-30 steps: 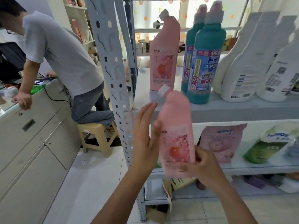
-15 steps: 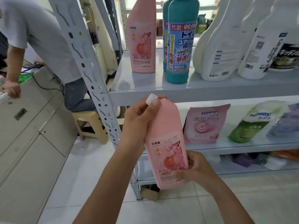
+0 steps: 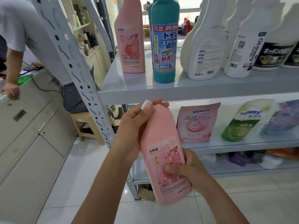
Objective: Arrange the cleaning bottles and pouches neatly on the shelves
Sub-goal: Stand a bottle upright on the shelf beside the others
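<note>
The shelf (image 3: 137, 81) lies just above; we hold the bottle (image 3: 160, 143) cap-up, left fingers (image 3: 146, 110) curled round its neck, right fingers (image 3: 188, 156) gripping its base.

Left hand (image 3: 134, 126), right hand (image 3: 187, 171) and forearms (image 3: 100, 183) are bare.

Off to the left, a person in a grey T-shirt (image 3: 19, 29) is leaning over a beige table (image 3: 29, 139), one arm (image 3: 12, 68) reaching down to its top, near something green (image 3: 25, 79). A black cable (image 3: 42, 89) is trailing across the table's edge, above its drawers and doors. The person's leg, in grey trousers (image 3: 72, 97), is resting on a tan plastic stool (image 3: 88, 122) that is standing on the white tiled floor (image 3: 77, 183). Behind, a pale bookcase (image 3: 80, 16) is showing small dark items, too blurred to name. A scrap of cardboard (image 3: 144, 194) is lying on the tiles.
</note>
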Demonstrator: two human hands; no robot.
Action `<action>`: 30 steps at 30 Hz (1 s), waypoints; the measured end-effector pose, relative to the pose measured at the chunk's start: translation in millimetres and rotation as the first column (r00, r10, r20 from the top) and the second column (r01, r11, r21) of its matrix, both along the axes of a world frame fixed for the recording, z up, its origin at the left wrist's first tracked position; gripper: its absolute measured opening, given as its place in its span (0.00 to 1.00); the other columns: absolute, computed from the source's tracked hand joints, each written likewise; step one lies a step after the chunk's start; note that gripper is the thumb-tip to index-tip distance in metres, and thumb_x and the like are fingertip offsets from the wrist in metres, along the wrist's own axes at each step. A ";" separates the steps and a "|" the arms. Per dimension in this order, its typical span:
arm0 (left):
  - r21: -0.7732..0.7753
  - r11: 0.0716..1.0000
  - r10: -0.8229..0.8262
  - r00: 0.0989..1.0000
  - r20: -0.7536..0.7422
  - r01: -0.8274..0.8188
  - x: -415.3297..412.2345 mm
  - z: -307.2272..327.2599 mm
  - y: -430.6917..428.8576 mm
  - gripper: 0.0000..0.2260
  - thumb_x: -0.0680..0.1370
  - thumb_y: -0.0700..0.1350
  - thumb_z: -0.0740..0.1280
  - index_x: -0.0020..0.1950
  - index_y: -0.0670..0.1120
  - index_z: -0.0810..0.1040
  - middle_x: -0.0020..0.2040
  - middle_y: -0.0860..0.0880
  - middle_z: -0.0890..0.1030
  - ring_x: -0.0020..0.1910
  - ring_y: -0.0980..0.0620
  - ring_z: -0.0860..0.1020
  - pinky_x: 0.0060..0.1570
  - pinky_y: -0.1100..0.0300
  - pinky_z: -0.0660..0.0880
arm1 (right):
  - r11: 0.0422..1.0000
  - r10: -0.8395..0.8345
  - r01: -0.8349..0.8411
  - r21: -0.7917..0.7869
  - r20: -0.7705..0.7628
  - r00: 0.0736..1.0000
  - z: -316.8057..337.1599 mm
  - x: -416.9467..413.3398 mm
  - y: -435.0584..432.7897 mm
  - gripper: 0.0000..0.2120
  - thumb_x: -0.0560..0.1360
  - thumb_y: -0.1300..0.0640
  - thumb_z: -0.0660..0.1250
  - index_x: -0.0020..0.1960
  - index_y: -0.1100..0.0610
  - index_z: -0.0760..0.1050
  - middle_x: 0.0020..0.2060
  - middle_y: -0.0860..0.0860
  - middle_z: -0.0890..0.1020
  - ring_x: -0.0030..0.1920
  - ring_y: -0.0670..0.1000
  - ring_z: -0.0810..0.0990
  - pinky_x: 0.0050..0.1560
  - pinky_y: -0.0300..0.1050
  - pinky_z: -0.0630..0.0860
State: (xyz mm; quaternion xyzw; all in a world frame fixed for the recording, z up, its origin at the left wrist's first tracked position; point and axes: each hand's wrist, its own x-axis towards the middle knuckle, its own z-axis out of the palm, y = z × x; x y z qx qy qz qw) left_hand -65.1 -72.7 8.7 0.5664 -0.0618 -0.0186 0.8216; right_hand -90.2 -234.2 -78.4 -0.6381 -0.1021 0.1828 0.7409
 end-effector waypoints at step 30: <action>0.165 0.959 0.283 0.794 -0.538 -0.230 31.2 -50.3 -20.0 0.14 0.73 0.49 0.74 0.49 0.43 0.74 0.38 0.45 0.79 0.35 0.47 0.79 0.41 0.52 0.80 | 0.901 0.345 -0.177 0.396 -0.406 0.846 10.3 -17.8 -20.9 0.38 0.57 0.56 0.79 0.64 0.65 0.73 0.61 0.67 0.75 0.61 0.67 0.75 0.61 0.65 0.72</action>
